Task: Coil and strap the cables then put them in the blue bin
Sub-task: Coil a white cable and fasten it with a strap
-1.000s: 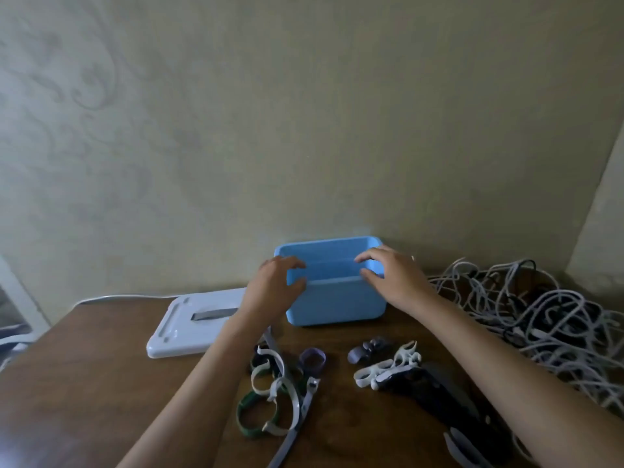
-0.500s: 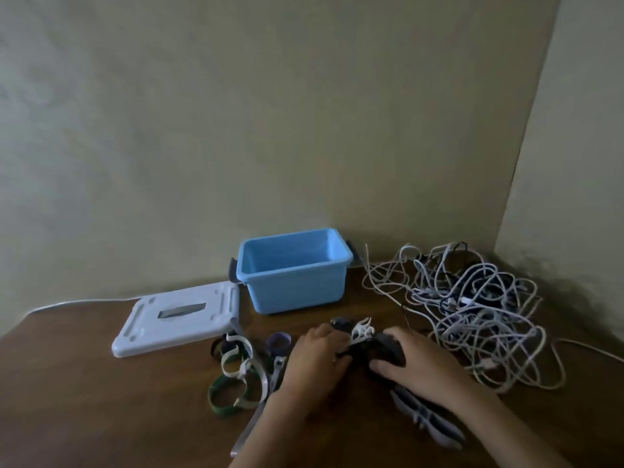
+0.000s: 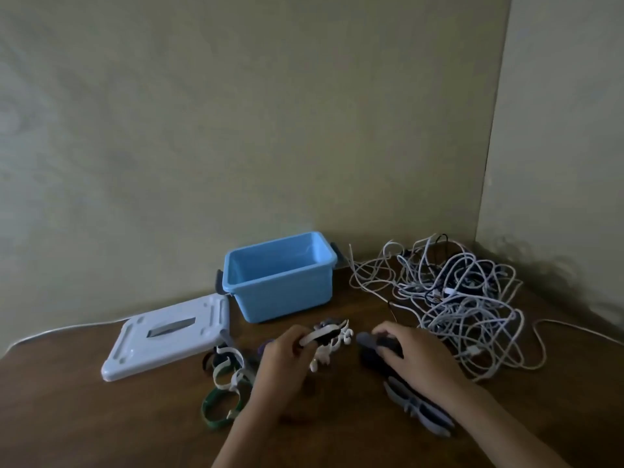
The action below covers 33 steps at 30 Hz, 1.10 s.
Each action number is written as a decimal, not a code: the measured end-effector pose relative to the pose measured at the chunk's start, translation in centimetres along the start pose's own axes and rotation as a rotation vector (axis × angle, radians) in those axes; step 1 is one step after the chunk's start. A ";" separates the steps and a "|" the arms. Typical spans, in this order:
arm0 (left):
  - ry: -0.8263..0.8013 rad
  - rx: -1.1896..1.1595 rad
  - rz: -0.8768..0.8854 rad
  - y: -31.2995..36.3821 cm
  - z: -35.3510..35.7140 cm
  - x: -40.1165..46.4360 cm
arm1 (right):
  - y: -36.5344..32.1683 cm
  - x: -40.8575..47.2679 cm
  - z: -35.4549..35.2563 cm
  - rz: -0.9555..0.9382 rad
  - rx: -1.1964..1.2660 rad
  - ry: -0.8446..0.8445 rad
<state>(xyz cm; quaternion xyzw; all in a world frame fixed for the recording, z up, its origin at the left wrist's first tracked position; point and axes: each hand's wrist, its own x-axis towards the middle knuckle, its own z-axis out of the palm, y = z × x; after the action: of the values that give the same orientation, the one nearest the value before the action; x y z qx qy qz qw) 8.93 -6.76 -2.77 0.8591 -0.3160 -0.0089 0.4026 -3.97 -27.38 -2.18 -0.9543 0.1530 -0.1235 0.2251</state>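
From the head view, the left hand (image 3: 287, 358) pinches a white strap (image 3: 319, 334) out of a small bunch of straps just near of the blue bin (image 3: 280, 288). The right hand (image 3: 413, 358) has its fingers curled over a dark bundle of straps (image 3: 374, 349) on the bench (image 3: 67, 417). The step looks like freeing one strap; holding the bundle down while drawing the white one leftward should keep the rest from trailing.

The strap's long axis runs left to right, its free end rising slightly toward the far right. The cables (image 3: 462, 298) lie in a loose tangle at the far right, uncoiled, with no single direction. The bin stands open and upright, its long side running left to right, its lid (image 3: 165, 336) flat just left of it.
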 end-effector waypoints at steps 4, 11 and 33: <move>0.164 -0.305 -0.013 0.7 -2.6 0.5 | 0.3 0.8 -0.1 0.023 0.124 -0.046; 0.352 -0.294 0.099 1.5 -8.9 5.2 | 0.7 1.4 0.6 0.021 0.178 -0.210; -0.135 0.344 0.186 -2.5 -0.5 1.2 | -5.9 10.6 -3.3 -0.186 0.482 0.091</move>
<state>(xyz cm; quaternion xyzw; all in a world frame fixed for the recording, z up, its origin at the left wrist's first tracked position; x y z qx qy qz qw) 11.37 -5.88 -3.93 0.8797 -0.4172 0.0248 0.2269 6.22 -27.32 5.19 -0.8767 0.0408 -0.2191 0.4264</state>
